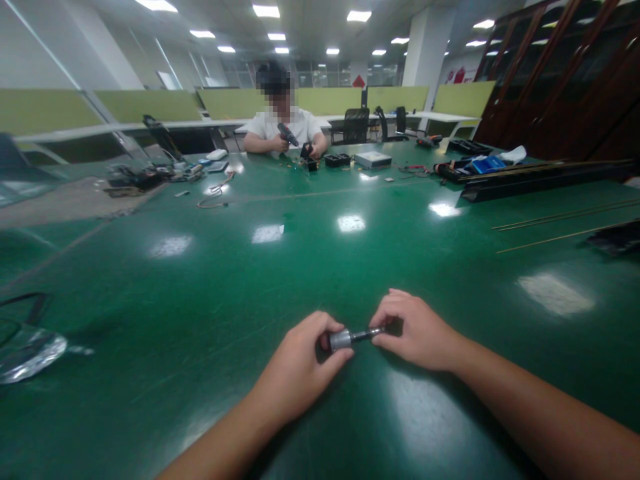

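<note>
Just above the green tabletop, my left hand point(305, 357) is closed round the thick silver end of a small metal tool point(342, 340). This tool has a short cylinder with a thin, dark shaft running to the right; it looks like a drill chuck or socket, but its exact kind is unclear. At the shaft's far tip, my right hand point(415, 333) pinches it between thumb and fingers. The tool lies nearly level between both hands. My fingers cover part of each end.
Across the green table point(225, 267), a person point(280, 130) holds a power drill point(287, 133). Black boxes point(337, 160) and a silver case point(373, 159) stand nearby. Thin rods point(545, 225) and a long black tray point(525, 187) lie right. Crumpled clear plastic point(35, 353) lies left.
</note>
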The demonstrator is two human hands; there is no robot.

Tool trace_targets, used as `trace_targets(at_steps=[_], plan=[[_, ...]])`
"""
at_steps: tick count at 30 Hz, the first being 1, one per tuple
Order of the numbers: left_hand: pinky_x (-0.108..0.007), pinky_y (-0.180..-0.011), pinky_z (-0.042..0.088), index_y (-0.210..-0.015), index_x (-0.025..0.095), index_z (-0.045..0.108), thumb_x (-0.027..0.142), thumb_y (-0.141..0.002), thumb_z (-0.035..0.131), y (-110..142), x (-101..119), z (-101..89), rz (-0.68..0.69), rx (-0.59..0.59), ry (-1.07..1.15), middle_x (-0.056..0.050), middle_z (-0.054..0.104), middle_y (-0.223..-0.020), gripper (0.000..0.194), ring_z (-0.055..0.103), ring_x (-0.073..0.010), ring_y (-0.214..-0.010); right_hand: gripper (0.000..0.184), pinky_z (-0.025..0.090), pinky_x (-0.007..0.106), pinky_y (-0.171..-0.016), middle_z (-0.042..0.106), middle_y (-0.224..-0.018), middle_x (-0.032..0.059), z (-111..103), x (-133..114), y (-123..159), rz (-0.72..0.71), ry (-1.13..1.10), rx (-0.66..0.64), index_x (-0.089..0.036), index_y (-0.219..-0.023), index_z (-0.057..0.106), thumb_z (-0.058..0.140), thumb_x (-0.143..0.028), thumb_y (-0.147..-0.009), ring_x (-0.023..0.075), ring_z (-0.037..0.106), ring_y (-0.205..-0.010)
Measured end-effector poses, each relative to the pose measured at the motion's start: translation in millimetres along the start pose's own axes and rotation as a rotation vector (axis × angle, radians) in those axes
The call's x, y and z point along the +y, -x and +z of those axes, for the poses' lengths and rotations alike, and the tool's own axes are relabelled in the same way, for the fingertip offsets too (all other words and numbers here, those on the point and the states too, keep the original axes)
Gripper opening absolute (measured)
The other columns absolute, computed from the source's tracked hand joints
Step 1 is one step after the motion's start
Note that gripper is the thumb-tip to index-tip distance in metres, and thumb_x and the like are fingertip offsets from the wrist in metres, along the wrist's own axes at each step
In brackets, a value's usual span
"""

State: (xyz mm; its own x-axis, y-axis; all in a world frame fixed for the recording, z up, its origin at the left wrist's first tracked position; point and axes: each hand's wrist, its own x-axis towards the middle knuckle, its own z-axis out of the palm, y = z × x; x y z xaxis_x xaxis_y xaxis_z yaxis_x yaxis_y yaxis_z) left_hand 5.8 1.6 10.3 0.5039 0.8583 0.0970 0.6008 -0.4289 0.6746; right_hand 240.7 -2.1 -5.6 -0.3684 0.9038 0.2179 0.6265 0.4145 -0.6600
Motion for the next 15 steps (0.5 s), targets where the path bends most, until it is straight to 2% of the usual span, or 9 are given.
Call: trace_targets(at_steps=[15], plan=[[-0.028,-0.070,0.044,-0.092,0.019,0.060,0.024,-0.083,0.068,0,1,-0.7,-0.005,-0.009,-0.018,0.000,0.062,-0.084,0.012,0.059,-0.0174,-0.076,0.008,0.029,0.052,-0.109,0.067,-0.075,-0.0036,-12,6,-1,0.033,0.051,-0.044,-0.022,-0.080,0.071,0.076,-0.022,-0.073,0.0144,0.063,-0.074]])
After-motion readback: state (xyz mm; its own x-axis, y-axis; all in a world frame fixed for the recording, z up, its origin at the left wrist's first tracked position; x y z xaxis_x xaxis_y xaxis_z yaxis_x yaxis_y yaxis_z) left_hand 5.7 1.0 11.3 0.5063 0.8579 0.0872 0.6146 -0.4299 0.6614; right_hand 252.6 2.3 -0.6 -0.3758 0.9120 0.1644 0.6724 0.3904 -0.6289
